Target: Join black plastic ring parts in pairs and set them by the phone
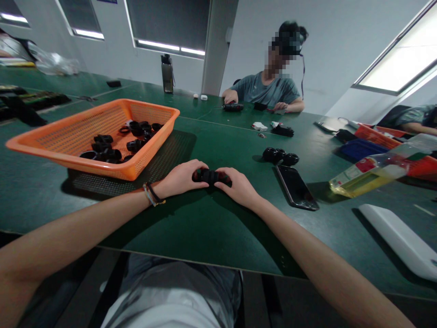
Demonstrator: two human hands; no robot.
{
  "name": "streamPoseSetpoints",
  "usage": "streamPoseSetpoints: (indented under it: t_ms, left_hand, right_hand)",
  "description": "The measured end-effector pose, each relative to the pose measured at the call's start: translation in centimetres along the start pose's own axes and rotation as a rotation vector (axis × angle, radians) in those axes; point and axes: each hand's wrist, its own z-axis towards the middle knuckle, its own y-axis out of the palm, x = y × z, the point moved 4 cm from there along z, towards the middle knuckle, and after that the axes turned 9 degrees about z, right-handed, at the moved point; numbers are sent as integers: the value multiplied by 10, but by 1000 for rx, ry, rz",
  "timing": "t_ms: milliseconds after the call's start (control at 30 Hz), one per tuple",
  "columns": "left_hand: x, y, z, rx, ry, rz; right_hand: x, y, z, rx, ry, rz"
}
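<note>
Both hands grip a black, tubular part [209, 176] just above or on the green table, in the middle of the view. My left hand [182, 178] has its fingers closed round the part's left end. On the opposite end, my right hand [239, 186] is closed with fingers and thumb. The fingers partly cover the part, so its full shape is hidden. To the left stands an orange plastic basket [134, 171] with several loose black ring-like and tubular parts [105, 150] in it. A group of similar black round parts [280, 156] lies to the right.
Right of my hands lie a phone [297, 187], a bottle of yellow liquid [370, 175] and a white oblong object [398, 239]. Across the green table [218, 228] a co-worker [268, 91] sits beside a black tool [233, 107]. A dark bottle [167, 75] stands behind.
</note>
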Motion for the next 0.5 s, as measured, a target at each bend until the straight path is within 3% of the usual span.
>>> streamPoseSetpoints:
  t_ms: [500]
  left_hand:
    - [-1,0,0,4,0,-1]
  right_hand:
    - [0,0,-1,-2,-20,-10]
